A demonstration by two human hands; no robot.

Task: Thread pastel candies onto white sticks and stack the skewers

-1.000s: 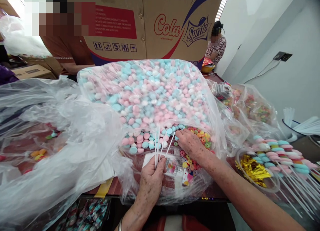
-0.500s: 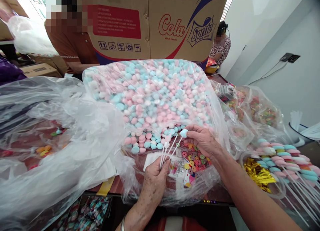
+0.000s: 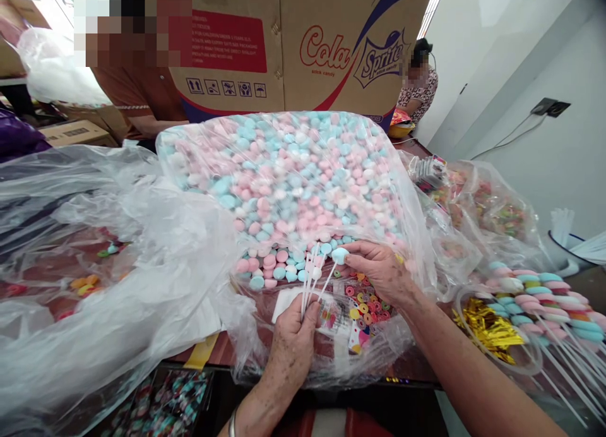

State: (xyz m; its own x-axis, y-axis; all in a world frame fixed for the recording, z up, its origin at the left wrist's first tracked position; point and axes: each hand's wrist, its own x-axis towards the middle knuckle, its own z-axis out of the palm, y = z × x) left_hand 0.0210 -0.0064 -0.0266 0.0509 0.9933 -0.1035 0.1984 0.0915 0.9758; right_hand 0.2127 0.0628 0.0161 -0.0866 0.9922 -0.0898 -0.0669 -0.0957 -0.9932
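Note:
Several thin white sticks fan upward from my left hand, which is closed around their lower ends. My right hand pinches a light blue marshmallow between thumb and fingertips. It is at the top of the rightmost stick; how far the stick goes in I cannot tell. Behind the hands, pink, blue and white marshmallows fill a large clear plastic bag, some spilling out at its front. Beneath my right hand lie small ring-shaped candies in several colours, beside a printed plastic wrapper.
Finished-looking marshmallow skewers lie at the right, by a clear tub of gold twist ties. Crumpled plastic sheeting covers the left. A large cardboard box stands behind the bag. Two people are further back.
My right hand has moved slightly left, bringing the blue marshmallow from beside the sticks onto the tip of the rightmost one. My left hand keeps its hold on the sticks.

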